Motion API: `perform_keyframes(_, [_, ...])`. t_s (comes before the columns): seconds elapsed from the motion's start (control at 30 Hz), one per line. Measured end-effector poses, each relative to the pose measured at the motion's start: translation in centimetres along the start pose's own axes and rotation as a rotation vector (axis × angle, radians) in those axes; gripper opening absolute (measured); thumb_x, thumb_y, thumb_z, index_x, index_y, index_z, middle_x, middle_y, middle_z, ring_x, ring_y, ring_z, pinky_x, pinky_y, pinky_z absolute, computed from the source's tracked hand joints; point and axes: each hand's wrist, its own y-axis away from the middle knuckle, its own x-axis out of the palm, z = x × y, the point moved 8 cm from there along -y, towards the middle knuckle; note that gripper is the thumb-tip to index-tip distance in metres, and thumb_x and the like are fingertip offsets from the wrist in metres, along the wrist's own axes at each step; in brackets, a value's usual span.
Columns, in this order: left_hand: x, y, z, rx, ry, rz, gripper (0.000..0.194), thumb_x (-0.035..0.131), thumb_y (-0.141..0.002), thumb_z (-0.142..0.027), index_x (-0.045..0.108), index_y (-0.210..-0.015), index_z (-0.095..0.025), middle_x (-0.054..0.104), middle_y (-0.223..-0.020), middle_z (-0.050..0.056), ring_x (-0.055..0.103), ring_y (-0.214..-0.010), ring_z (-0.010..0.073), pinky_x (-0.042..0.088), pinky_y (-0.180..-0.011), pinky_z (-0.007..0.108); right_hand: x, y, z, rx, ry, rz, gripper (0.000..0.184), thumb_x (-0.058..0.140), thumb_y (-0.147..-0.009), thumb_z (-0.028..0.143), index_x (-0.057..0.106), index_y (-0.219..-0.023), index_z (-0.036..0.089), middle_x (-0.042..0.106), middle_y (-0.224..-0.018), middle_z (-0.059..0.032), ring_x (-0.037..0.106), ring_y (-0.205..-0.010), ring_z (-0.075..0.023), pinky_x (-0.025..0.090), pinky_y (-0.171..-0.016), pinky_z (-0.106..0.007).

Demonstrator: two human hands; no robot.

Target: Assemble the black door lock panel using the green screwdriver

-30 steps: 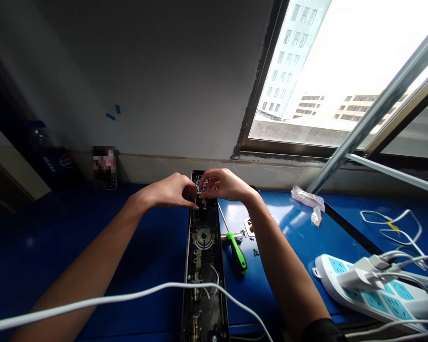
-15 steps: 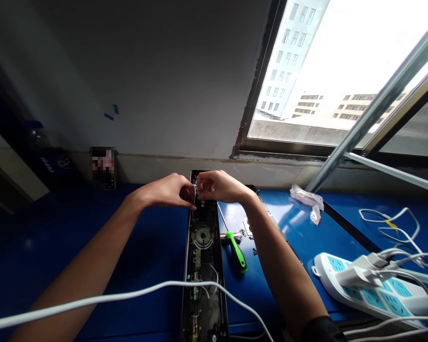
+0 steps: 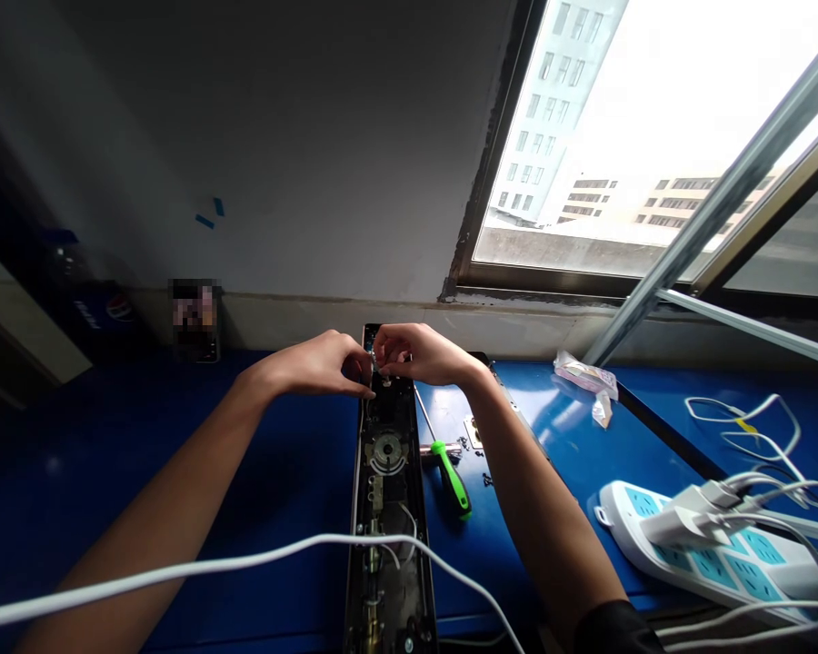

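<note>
L hand [image 3: 320,363] & R hand [image 3: 426,354] are working close together over black housing [image 3: 402,495], can't tell grips. Light touch is suiting best, imo

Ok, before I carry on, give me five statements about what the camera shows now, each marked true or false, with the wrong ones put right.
1. The left hand and right hand are both at the far end of the open device. True.
2. The green-handled screwdriver is held in the right hand. False: it lies beside the device, on its right.
3. In this view, a white cable crosses the near half of the device. True.
4. The power strip has nothing plugged in. False: white plugs are in it.
5. A window fills the upper right. True.
</note>
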Motion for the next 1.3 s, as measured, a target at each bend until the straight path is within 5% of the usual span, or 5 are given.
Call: perform_keyframes(1.3, [0.22, 0.11, -0.45, 0.018, -0.084, 0.062, 0.026, 0.075, -0.079, -0.044, 0.08, -0.092, -0.022, 0.077, -0.086, 0.0, 0.068, -0.078, 0.0183, 0.046, -0.066, 0.026, 0.23, -0.01, -0.64, -0.084, -0.047, 0.07, 0.018, 0.064, -0.08, 0.005, 0.056, -0.088, 0.019, 0.067, -0.087, 0.0016, 0.062, -0.081, -0.0115, 0.045, -0.071, -0.024])
